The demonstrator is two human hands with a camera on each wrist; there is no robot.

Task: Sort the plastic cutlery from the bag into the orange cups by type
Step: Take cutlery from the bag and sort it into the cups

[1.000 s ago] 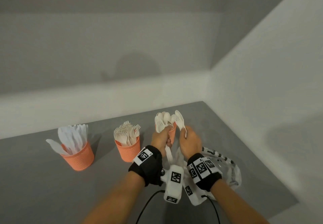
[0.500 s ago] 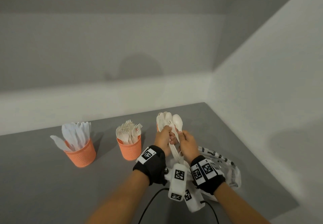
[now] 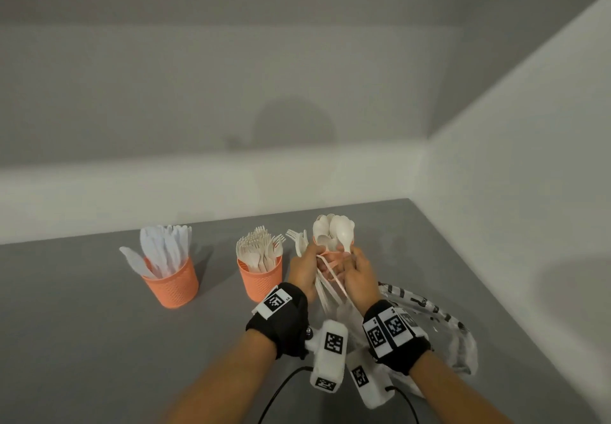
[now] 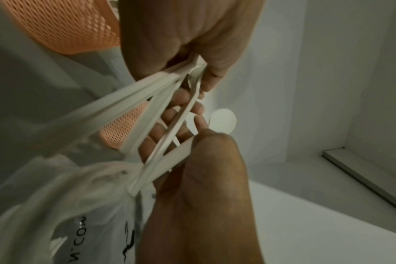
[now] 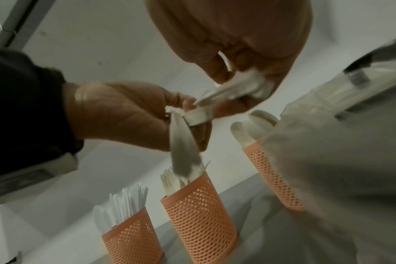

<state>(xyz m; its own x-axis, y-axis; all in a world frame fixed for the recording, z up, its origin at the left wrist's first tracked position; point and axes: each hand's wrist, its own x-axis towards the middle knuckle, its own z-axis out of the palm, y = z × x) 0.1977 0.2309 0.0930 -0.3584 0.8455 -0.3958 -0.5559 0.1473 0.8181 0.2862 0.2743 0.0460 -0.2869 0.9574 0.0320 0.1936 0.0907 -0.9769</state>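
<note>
Three orange mesh cups stand in a row: knives (image 3: 172,286) (image 5: 131,237) on the left, forks (image 3: 259,280) (image 5: 197,205) in the middle, spoons (image 3: 330,253) (image 5: 271,169) on the right, half hidden behind my hands. My left hand (image 3: 305,271) (image 4: 192,35) grips a bundle of white cutlery handles (image 4: 133,92), with fork heads (image 3: 296,240) sticking out past it. Close beside it, my right hand (image 3: 357,278) (image 5: 237,44) pinches a white spoon (image 3: 344,235) (image 4: 223,122) by its handle, just in front of the spoon cup.
The crumpled clear plastic bag (image 3: 429,321) (image 4: 79,205) lies on the grey table (image 3: 82,324) under and right of my wrists. White walls close the table off at the back and right. Cables trail from the wrist cameras towards me.
The spoon in my right hand, held apart a second ago, has come in against the left hand's bundle. Fork heads now show left of the left hand. Both hands stay by the spoon cup.
</note>
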